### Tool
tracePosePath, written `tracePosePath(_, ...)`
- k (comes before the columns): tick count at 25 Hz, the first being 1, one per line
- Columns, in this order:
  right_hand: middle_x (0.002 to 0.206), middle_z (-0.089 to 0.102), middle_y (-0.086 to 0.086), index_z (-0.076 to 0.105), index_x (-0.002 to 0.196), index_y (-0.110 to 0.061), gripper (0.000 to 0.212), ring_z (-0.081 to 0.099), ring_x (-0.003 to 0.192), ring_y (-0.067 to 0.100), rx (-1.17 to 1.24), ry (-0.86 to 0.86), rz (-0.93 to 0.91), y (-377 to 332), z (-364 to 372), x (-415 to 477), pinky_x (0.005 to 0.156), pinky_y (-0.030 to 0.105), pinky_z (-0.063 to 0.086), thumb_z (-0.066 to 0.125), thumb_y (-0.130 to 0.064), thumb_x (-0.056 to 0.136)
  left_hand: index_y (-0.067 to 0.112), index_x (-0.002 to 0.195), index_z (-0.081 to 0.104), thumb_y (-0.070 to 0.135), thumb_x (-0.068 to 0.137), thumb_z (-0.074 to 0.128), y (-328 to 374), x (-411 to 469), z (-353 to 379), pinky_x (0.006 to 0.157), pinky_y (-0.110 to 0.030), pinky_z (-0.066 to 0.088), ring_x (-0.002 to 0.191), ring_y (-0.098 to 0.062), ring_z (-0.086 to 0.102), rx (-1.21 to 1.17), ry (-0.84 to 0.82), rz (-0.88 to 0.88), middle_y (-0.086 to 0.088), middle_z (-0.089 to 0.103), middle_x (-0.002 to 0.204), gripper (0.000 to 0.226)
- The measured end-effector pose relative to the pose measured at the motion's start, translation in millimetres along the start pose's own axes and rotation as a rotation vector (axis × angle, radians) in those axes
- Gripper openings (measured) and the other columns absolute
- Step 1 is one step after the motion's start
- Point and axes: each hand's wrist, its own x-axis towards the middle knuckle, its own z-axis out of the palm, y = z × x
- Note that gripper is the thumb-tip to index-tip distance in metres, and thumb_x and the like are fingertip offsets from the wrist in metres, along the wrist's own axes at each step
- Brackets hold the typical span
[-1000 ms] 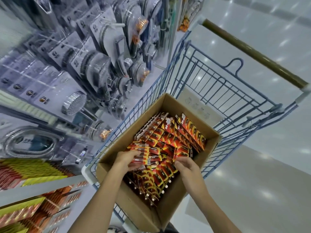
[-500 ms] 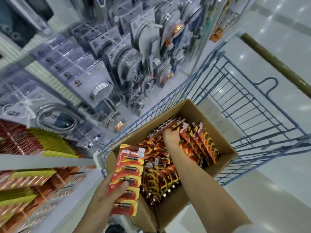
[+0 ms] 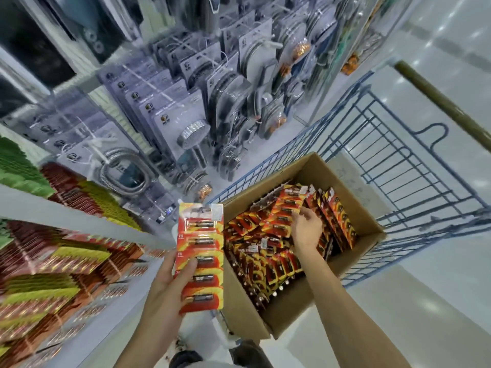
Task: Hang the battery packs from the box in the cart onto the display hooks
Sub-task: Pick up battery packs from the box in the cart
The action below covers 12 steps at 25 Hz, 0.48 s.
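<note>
Both hands work at the cardboard box (image 3: 249,312) in the blue wire cart (image 3: 268,166).
The left hand (image 3: 170,285) grips a red-and-yellow strip of battery packs (image 3: 200,251) upright, thumb across its front and fingers behind, just outside the box's near-left corner. The right hand (image 3: 307,229) reaches into the middle of the box, fingertips pinching the edge of a second strip (image 3: 288,205) tilted above the loose packs. Blurred stocked display rows (image 3: 79,251) hang to the left.
</note>
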Motion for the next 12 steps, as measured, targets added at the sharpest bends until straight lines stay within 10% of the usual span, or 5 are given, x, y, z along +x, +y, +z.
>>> tracePosePath(7, 0.104, 0.077, 0.008, 0.061, 0.12, -0.01, 0.023, 0.077, 0.089, 0.028, 0.351, -0.196, -0.061, -21, -28, -119, 0.068, 0.037, 0.061, 0.065, -0.009, 0.098, 0.028, 0.126, 0.065, 0.026, 0.09, 0.067, 37, -27, -40, 0.073, -0.041, 0.061, 0.089, -0.028, 0.079, -0.052, -0.055, 0.12, -0.006, 0.079, 0.109, 0.036)
tracePosePath(12, 0.103, 0.072, 0.02, 0.062, 0.117, -0.004, 0.022, 0.069, 0.09, 0.037, 0.431, -0.434, -0.133, -50, 25, -207, 0.081, 0.046, 0.054, 0.062, -0.005, 0.096, 0.028, 0.132, 0.064, 0.036, 0.085, 0.066, 70, -63, -94, 0.071, -0.041, 0.059, 0.093, -0.027, 0.078, -0.168, -0.019, 0.216, -0.006, 0.079, 0.113, 0.047)
